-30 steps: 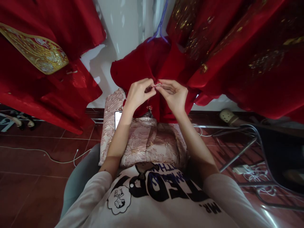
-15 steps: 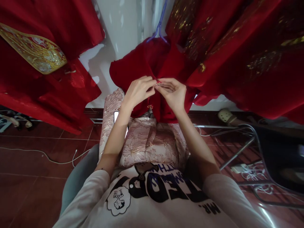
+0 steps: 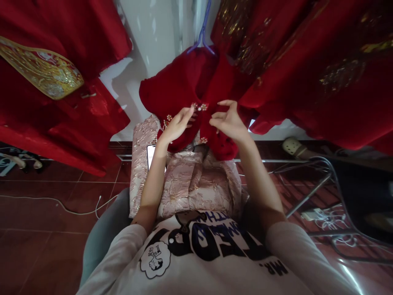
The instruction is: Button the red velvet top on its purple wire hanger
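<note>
Both forearms reaching forward, a person holds the left hand [image 3: 178, 125] loosely spread and the right hand [image 3: 231, 122] spread with curved fingers, on either side of a floral clasp [image 3: 201, 107] fronting a red garment [image 3: 172, 88] on a purple hanger [image 3: 201, 40].

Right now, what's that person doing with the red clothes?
The person is busy with a red garment on a purple hanger. The left hand is beside the sparkly ornaments at its front; the right hand is on their other side. Neither hand seems to grip anything.
</note>
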`<state>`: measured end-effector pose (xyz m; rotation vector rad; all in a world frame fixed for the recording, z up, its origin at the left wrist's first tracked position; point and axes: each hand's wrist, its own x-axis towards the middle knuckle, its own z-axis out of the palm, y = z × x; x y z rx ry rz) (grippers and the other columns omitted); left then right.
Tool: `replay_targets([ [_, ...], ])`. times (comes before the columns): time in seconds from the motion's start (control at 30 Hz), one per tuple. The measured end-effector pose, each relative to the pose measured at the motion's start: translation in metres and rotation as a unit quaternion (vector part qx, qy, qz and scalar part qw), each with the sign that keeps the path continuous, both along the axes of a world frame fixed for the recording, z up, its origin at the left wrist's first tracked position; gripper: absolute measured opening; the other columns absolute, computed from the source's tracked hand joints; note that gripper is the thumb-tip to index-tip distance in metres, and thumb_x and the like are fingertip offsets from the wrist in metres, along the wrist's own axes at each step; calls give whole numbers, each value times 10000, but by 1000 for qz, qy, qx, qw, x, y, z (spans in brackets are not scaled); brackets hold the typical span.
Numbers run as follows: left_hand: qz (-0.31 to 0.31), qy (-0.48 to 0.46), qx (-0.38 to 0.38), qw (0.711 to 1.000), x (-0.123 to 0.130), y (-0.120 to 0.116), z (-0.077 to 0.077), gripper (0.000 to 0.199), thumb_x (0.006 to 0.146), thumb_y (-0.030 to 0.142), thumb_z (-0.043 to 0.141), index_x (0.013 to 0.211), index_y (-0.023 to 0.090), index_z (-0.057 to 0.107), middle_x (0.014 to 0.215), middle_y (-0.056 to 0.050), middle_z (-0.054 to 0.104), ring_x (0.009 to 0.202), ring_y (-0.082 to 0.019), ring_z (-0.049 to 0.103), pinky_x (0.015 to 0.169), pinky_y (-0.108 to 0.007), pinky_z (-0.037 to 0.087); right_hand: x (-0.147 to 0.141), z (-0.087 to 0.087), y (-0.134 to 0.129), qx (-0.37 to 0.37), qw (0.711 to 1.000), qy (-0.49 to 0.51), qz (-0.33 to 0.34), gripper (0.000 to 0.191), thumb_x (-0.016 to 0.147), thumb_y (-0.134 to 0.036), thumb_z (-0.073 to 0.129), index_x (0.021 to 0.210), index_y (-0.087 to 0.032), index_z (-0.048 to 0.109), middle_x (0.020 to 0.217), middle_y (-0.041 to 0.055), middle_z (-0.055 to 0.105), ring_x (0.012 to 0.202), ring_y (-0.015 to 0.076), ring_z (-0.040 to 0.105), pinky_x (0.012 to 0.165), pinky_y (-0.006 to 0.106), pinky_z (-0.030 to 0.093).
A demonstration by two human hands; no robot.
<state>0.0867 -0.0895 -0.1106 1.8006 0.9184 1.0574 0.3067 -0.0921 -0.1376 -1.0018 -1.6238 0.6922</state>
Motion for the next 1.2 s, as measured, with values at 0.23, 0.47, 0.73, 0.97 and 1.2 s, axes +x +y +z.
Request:
replay_targets([
  [0.23, -223, 80, -101, 966, -18, -30, 18, 440, 950, 556, 725, 1099, 142, 737, 997, -99, 778, 937, -227, 764, 842, -344, 648, 3, 61, -44, -120, 980, 45, 153, 620, 751, -426, 894, 1150, -266, 447, 1019, 8, 653, 931, 173, 731, 773, 312, 661],
  [0.47, 3, 26, -4, 1000, -39, -34, 27, 111, 940, 245, 745, 962, 140, 715, 903, -50, 753, 740, -170, 744, 654, -278, 642, -30, 69, -74, -100, 986, -35, 132, 439, 825, -515, 826, 1020, -210, 579, 995, 52, 670, 877, 190, 702, 728, 345, 648],
  [0.73, -64, 56, -67, 994, -51, -46, 42, 313, 1022, 431, 700, 872, 156, 717, 760, -37, 718, 806, -202, 807, 658, -233, 637, -69, 39, -69, -22, 996, -76, 31, 533, 786, -496, 851, 1095, -220, 515, 1081, 68, 657, 904, 199, 679, 822, 376, 620],
  [0.97, 32, 46, -31, 998, -60, -39, 34, 231, 1008, 350, 736, 883, 157, 754, 832, -58, 771, 747, -157, 786, 669, -211, 627, -67, 46, -72, -5, 996, -86, 30, 518, 828, -382, 842, 1235, -226, 563, 884, -4, 644, 779, 162, 665, 770, 328, 600],
  [1.2, 248, 1, 11, 969, -72, -11, 10, 131, 968, 104, 644, 897, 164, 737, 898, -30, 782, 709, -106, 719, 564, -143, 553, -69, 48, -71, -1, 995, -91, 30, 337, 859, -285, 811, 1145, -238, 640, 908, -13, 687, 794, 144, 678, 786, 295, 581],
])
